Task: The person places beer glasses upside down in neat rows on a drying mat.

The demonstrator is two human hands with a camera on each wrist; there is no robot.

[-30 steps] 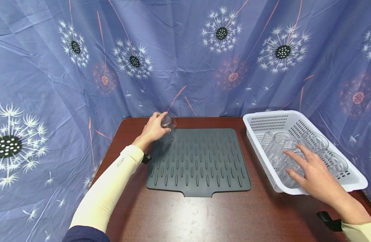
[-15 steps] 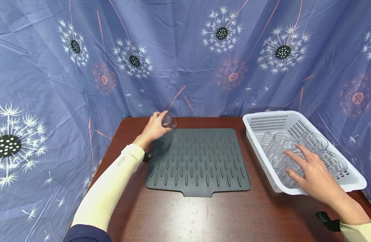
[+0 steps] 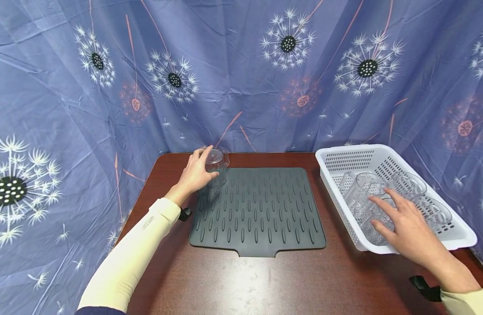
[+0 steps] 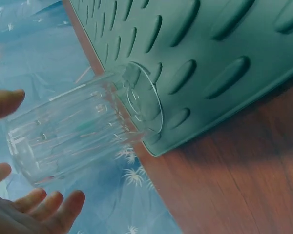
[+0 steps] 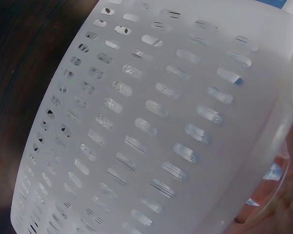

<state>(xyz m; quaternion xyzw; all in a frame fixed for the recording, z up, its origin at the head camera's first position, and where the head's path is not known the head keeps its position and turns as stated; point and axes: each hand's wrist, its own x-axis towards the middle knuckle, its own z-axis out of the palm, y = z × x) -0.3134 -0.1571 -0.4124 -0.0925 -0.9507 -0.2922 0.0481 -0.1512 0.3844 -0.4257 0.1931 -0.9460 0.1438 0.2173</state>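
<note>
A clear glass mug [image 3: 218, 168] stands upside down at the far left corner of the dark ribbed drying mat [image 3: 257, 250]; its handle points toward the back right. Beside it is my left hand [image 3: 194, 173], thumb and fingers spread around its upper end. In the left wrist view those fingertips [image 4: 71, 204] sit apart from the glass. Over the front of a white plastic basket [image 3: 337, 205] hovers my right hand [image 3: 412, 229], fingers loosely spread above several clear glass mugs [image 3: 361, 186]. Whether it touches one of them I cannot tell. The basket's slotted wall [image 5: 151, 112] fills most of the right wrist view.
The brown wooden table [image 3: 210, 280] carries the mat in its middle and the basket at the right. A blue curtain [image 3: 233, 78] with dandelion prints hangs just behind the table and along its left side.
My left hand has loosened from the glass mug and drawn slightly left, leaving the mug standing on the mat. The right hand stays in place over the basket.
</note>
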